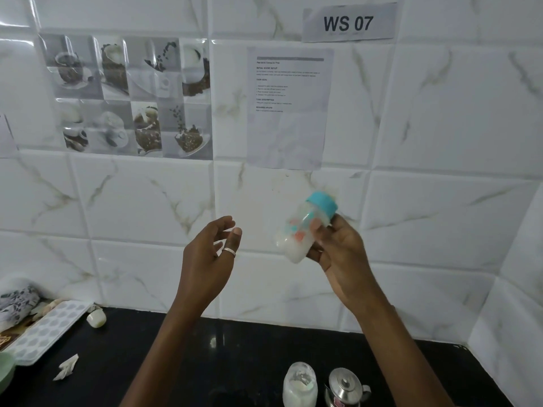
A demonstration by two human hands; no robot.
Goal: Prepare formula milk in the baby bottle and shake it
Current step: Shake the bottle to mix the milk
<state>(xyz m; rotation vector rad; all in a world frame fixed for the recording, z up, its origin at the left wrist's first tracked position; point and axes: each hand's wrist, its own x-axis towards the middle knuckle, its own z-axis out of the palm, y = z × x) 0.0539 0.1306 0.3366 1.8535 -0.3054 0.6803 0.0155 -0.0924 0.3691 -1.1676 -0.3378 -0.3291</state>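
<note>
From my end the baby bottle (293,242) reads as clear, smooth plastic clouded white inside, its cap (321,204) matt teal plastic, though both are blurred; the ring (229,251) on the left hand (205,259) is bright metal. At the front edge of the worktop (249,348), which is black, smooth and faintly glossy, the small pot (345,386) is polished metal and the jar (299,383) beside it is clear, glass or plastic I cannot tell. Toward its left edge I see a matt white plastic tray (47,330), a printed cloth (14,301) and a crumpled paper scrap (66,367), and the wall tiles (147,201) behind are glossy, with a matt paper sheet (289,107) stuck on.
</note>
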